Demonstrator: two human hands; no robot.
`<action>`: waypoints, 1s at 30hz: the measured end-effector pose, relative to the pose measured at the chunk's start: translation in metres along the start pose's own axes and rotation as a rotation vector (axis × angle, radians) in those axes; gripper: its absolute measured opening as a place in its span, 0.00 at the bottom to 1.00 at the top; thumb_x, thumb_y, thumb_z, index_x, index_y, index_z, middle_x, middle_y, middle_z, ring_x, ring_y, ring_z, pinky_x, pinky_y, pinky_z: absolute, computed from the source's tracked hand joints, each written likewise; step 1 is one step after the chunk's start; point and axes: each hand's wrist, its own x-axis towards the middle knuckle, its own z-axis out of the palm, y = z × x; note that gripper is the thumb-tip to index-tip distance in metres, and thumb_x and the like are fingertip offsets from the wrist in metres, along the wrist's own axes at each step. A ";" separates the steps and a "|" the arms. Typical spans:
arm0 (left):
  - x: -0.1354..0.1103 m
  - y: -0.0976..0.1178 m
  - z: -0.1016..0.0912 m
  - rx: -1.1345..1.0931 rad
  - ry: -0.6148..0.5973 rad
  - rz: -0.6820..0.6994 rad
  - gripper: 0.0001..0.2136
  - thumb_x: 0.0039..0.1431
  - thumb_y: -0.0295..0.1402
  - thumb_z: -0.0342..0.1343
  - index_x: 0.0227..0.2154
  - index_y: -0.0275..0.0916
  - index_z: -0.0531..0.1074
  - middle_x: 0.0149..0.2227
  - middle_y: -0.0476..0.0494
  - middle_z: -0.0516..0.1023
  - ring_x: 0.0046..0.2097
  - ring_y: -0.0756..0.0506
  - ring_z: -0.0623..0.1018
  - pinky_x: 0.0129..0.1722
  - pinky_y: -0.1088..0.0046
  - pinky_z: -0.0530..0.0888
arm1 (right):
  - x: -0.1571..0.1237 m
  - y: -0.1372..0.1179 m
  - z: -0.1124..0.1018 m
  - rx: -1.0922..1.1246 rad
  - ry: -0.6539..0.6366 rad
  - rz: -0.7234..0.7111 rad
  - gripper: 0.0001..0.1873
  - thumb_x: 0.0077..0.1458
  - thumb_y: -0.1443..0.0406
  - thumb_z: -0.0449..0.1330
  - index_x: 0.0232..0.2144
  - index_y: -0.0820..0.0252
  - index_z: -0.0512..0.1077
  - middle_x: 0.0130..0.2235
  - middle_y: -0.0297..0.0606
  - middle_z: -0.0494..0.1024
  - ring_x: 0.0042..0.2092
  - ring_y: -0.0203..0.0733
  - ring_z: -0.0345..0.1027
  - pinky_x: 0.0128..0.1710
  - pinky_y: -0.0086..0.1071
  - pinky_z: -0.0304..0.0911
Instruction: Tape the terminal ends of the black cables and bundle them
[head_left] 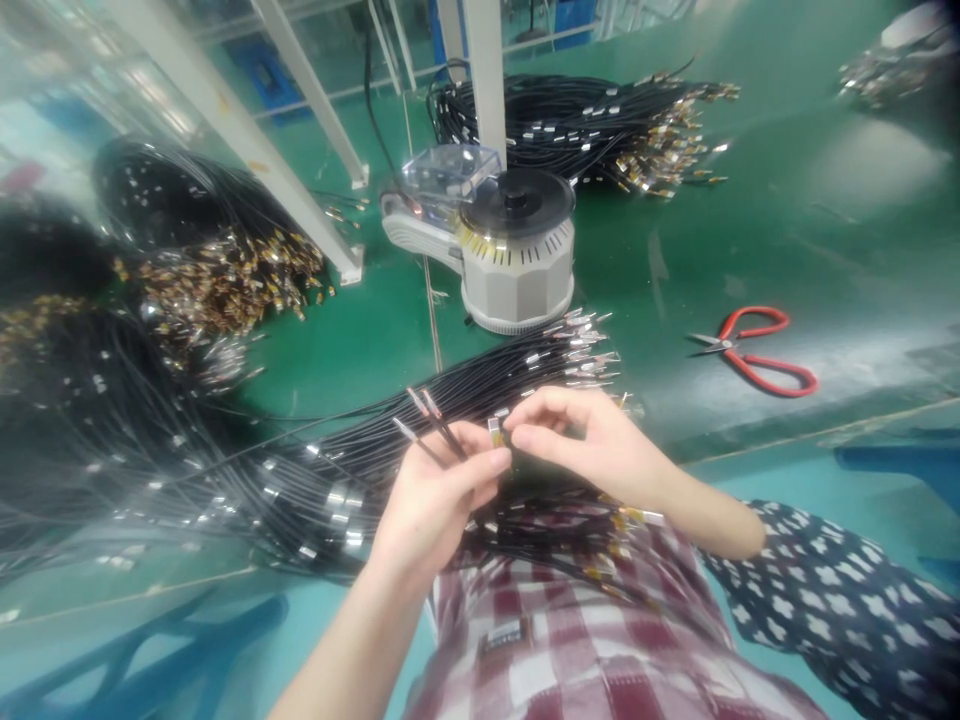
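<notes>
My left hand (pixel 442 490) is closed around a few thin black cables (pixel 454 440), their stripped tips poking up past the fingers. Between its thumb and forefinger a small silvery connector end with a yellow part (pixel 495 432) stands upright. My right hand (pixel 581 430) is closed in a pinch just right of that end; whatever lies between its fingertips is too small to name. Beneath both hands runs a thick bundle of black cables (pixel 360 440) with white labels and silvery tips. More cables with yellow-ended connectors (pixel 619 525) lie against the checked apron (pixel 555 640).
A round white tape dispenser (pixel 517 275) stands behind the bundle. Red-handled cutters (pixel 757 350) lie open at the right on the green table (pixel 660 280). Cable piles (pixel 232 275) fill the left, with another pile (pixel 570 125) behind. White posts (pixel 487 90) rise from the table.
</notes>
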 end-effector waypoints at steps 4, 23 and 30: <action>0.001 0.000 0.000 -0.007 -0.001 0.010 0.10 0.41 0.26 0.71 0.22 0.32 0.73 0.20 0.52 0.69 0.19 0.57 0.64 0.18 0.81 0.57 | 0.001 -0.003 0.002 -0.011 0.047 -0.019 0.06 0.53 0.66 0.63 0.27 0.63 0.76 0.29 0.35 0.80 0.32 0.36 0.70 0.35 0.30 0.65; 0.001 -0.002 -0.006 0.100 -0.148 0.050 0.07 0.50 0.30 0.67 0.25 0.33 0.75 0.23 0.47 0.75 0.21 0.55 0.63 0.21 0.78 0.57 | 0.007 0.003 0.000 0.096 -0.066 -0.074 0.05 0.53 0.66 0.63 0.28 0.63 0.74 0.28 0.35 0.75 0.27 0.34 0.64 0.29 0.31 0.59; 0.000 -0.002 -0.006 0.094 -0.123 0.045 0.08 0.48 0.31 0.68 0.24 0.33 0.75 0.23 0.46 0.75 0.22 0.55 0.64 0.21 0.78 0.58 | 0.013 0.006 -0.001 0.144 -0.191 -0.088 0.07 0.56 0.63 0.61 0.29 0.62 0.69 0.26 0.34 0.74 0.28 0.35 0.65 0.29 0.29 0.58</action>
